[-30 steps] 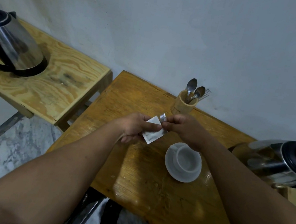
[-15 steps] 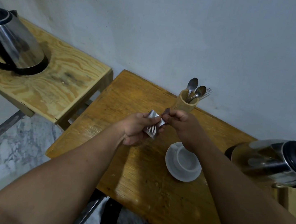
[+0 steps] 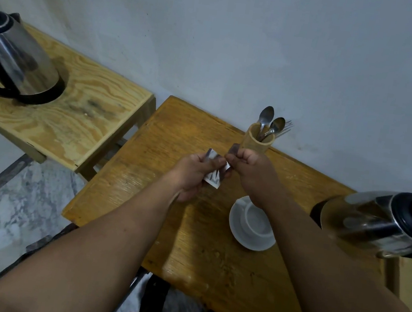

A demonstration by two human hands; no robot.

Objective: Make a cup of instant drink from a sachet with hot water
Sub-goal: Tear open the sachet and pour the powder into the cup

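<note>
Above the brown wooden table (image 3: 188,245), my left hand (image 3: 192,172) pinches a small silver-and-white sachet (image 3: 213,179) by its body. My right hand (image 3: 250,172) pinches the sachet's top edge, where a torn strip (image 3: 233,149) sticks up between its fingers. A white cup (image 3: 256,220) stands empty on a white saucer (image 3: 239,236) just below my right wrist. A steel kettle with a black lid (image 3: 384,224) stands at the table's right end.
A bamboo holder (image 3: 256,141) with spoons and forks stands against the wall behind my hands. A second steel kettle (image 3: 15,60) sits on a lighter plywood table (image 3: 73,122) to the left. Marble floor shows between and below the tables.
Both hands lifted the sachet a little and turned it. My right hand has pulled the top edge away, so a torn strip now stands apart from the sachet's body.
</note>
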